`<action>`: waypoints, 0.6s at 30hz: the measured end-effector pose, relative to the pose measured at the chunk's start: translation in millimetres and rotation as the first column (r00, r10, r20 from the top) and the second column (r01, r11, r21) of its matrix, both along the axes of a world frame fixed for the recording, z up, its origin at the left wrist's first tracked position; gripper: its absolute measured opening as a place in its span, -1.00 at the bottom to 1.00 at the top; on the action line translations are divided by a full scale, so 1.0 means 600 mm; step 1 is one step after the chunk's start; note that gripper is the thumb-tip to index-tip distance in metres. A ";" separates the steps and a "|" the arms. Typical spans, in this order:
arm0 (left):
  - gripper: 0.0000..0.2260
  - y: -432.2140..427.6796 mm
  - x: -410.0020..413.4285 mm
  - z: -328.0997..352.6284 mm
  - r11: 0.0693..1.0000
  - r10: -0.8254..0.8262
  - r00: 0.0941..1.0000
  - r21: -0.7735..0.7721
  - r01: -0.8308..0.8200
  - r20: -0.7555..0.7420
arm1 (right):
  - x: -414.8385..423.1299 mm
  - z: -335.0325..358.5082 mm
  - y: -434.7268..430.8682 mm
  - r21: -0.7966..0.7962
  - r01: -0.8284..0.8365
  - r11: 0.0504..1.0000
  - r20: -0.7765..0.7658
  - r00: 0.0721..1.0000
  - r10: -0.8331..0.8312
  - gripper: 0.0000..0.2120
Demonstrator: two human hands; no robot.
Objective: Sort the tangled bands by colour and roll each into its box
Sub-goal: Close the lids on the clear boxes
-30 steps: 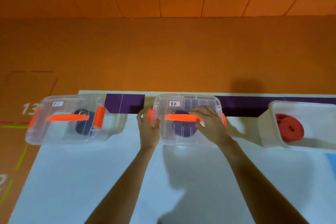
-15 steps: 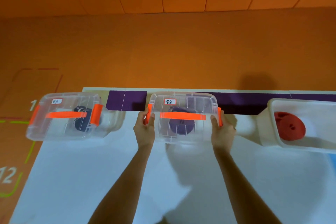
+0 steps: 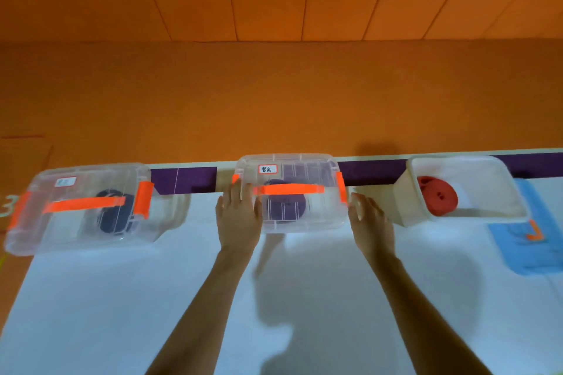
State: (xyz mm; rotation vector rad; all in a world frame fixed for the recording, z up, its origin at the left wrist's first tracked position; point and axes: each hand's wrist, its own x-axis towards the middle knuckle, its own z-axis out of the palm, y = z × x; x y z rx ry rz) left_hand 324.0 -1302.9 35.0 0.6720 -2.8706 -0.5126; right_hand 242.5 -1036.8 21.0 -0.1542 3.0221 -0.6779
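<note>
Three boxes stand in a row at the table's far edge. The middle clear box (image 3: pixel 316 219) has an orange-handled lid on it and a rolled purple band (image 3: pixel 286 207) inside. My left hand (image 3: pixel 239 218) lies flat with straight fingers against its left end. My right hand (image 3: pixel 370 222) hovers open just off its right end, touching nothing. The left clear box (image 3: pixel 76 222) is lidded too and holds a rolled dark blue band (image 3: pixel 117 211). The right box (image 3: pixel 475 210) is open-topped, with a rolled red band (image 3: pixel 437 195) in it.
The white table (image 3: pixel 152 298) runs from the boxes toward me. A purple strip (image 3: pixel 182 179) lines its far edge. A blue lid-like item (image 3: pixel 530 250) lies at the right edge. Orange floor and wall lie beyond.
One second ago my right hand lay on the middle box's lid; then both hands gripped its ends. Now the right hand has come off and the left has flattened.
</note>
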 end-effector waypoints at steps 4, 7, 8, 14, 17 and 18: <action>-0.58 0.083 0.017 0.039 0.967 -0.253 0.967 0.010 0.253 0.007 | 0.057 0.010 0.078 0.095 0.077 0.993 0.034 0.996 -0.080 -0.74; -0.56 0.157 0.017 0.055 0.933 -0.356 0.930 -0.010 0.358 0.086 | 0.087 0.013 0.150 0.158 0.136 0.978 0.065 0.987 -0.148 -0.76; -0.57 0.181 0.011 0.055 0.924 -0.378 0.919 -0.021 0.383 0.115 | 0.092 0.013 0.175 0.168 0.163 0.972 0.069 0.982 -0.177 -0.76; -0.55 0.330 -0.030 0.046 0.867 -0.481 0.857 -0.046 0.496 0.186 | 0.094 -0.003 0.350 0.193 0.256 0.947 0.093 0.956 -0.277 -0.80; -0.53 0.408 -0.053 0.037 0.863 -0.492 0.851 -0.024 0.504 0.183 | 0.074 -0.022 0.450 0.202 0.274 0.940 0.111 0.948 -0.300 -0.81; -0.52 0.436 -0.062 0.031 0.866 -0.488 0.853 -0.019 0.500 0.187 | 0.062 -0.029 0.486 0.197 0.288 0.937 0.111 0.943 -0.313 -0.81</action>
